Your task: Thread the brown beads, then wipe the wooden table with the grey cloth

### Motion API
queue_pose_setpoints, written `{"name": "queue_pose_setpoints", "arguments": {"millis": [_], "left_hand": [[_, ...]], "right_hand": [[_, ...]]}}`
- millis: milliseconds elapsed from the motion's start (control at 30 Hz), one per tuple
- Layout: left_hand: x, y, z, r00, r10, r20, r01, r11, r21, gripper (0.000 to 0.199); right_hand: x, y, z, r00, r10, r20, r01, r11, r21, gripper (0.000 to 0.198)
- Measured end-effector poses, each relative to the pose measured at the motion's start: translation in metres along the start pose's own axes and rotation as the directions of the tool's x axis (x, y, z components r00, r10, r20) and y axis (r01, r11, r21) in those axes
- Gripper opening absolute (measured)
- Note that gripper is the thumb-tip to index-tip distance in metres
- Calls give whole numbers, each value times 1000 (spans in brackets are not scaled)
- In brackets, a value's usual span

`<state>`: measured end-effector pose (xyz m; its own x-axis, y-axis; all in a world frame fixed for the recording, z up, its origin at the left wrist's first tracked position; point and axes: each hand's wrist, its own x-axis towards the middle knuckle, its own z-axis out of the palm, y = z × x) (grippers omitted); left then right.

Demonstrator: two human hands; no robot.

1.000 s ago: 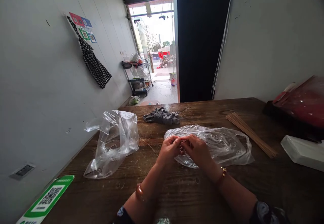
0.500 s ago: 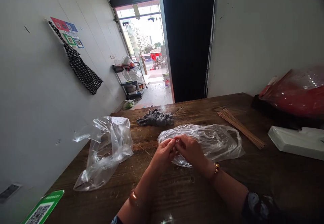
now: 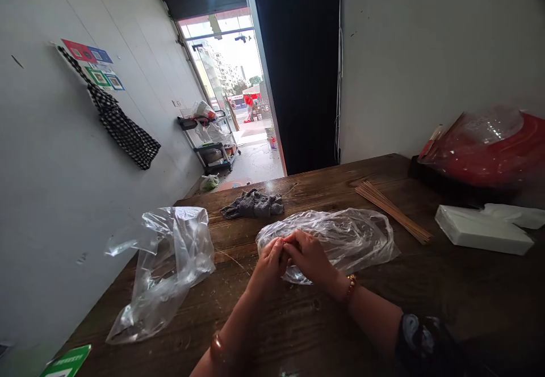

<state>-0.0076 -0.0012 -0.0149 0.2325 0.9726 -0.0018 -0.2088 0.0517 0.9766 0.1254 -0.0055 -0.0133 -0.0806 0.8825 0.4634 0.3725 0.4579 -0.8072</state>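
My left hand [image 3: 271,259] and my right hand [image 3: 307,254] meet over the near left edge of a crumpled clear plastic bag [image 3: 357,235] lying on the dark wooden table [image 3: 272,326]. The fingertips of both are pinched together and touch. What sits between them, if anything, is too small or hidden to make out. A second clear plastic bag [image 3: 170,269] lies loosely to the left of my hands. Beyond them rests a bunched grey cloth [image 3: 253,204].
A bundle of thin wooden sticks [image 3: 394,212] lies on the right. Past it are a white pack of tissues [image 3: 485,232] and a red plastic-wrapped bundle [image 3: 489,150]. A green card [image 3: 70,360] is at the lower left. Walls flank the table; a loaded cart [image 3: 210,138] stands near the doorway.
The view has shifted slightly, so the surroundings appear moved left. My hands stay together over the bag's edge; the fingers of my right hand have changed position a little.
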Motion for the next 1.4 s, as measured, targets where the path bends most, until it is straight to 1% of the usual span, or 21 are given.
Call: {"name": "queue_pose_setpoints", "arguments": {"millis": [133, 233, 333, 400, 467, 500, 600, 667, 700, 800, 867, 933, 1067, 1167, 1233, 1333, 1400], "left_hand": [[0, -4, 4, 996, 32, -79, -30, 999, 23, 47], [-1, -5, 7, 992, 40, -119, -40, 999, 0, 49], [-2, -5, 11, 991, 35, -128, -43, 998, -53, 50], [-3, -4, 13, 993, 22, -116, -33, 996, -88, 50], [-4, -3, 14, 995, 16, -101, -28, 993, -116, 49], [-5, -2, 15, 996, 16, -91, -28, 991, -130, 50], [-5, 1, 15, 998, 13, -55, -22, 984, -176, 49], [-5, 2, 14, 1000, -1, -27, -4, 979, -204, 46], [-4, 3, 13, 1000, -10, -16, 6, 976, -217, 43], [-4, 6, 10, 999, -53, -5, 50, 959, -280, 30], [-4, 8, 9, 996, -88, -1, 83, 943, -322, 20], [-4, 9, 8, 995, -97, 8, 94, 937, -336, 14], [-6, 10, 7, 995, -100, -6, 92, 933, -348, 8], [-6, 10, 6, 994, -104, -16, 90, 919, -384, 12], [-6, 9, 6, 996, -89, -6, 80, 921, -381, 20], [-6, 7, 6, 997, -67, 38, 76, 933, -352, 36], [-6, 6, 6, 996, -47, 76, 70, 939, -338, 41]], "right_hand": [[-1, -1, 4, 1000, -3, -29, 4, 1000, 24, 11], [-2, -1, 7, 998, 24, -55, -21, 998, 61, 12], [-2, 1, 10, 996, 74, -50, -66, 988, 141, 13], [-2, 1, 10, 992, 120, -40, -108, 968, 227, 17], [-1, 0, 10, 983, 181, -6, -167, 920, 356, 24], [-1, -1, 10, 977, 214, 27, -204, 880, 429, 27], [-2, -7, 7, 945, 293, 149, -321, 729, 604, 34], [-2, -9, 5, 924, 323, 205, -374, 644, 668, 35], [-1, -10, 4, 917, 334, 220, -388, 614, 687, 35], [0, -8, 2, 902, 352, 248, -417, 573, 705, 35], [1, -7, 0, 896, 370, 248, -430, 576, 695, 35], [1, -6, -2, 890, 389, 239, -438, 582, 685, 35], [0, -8, -2, 893, 385, 235, -435, 595, 676, 37], [-1, -9, 0, 895, 386, 222, -431, 630, 646, 39], [-2, -8, 2, 906, 371, 203, -412, 662, 627, 38], [-1, -3, 3, 935, 309, 176, -352, 729, 588, 34], [-1, 0, 3, 954, 263, 141, -297, 791, 534, 32]]}}
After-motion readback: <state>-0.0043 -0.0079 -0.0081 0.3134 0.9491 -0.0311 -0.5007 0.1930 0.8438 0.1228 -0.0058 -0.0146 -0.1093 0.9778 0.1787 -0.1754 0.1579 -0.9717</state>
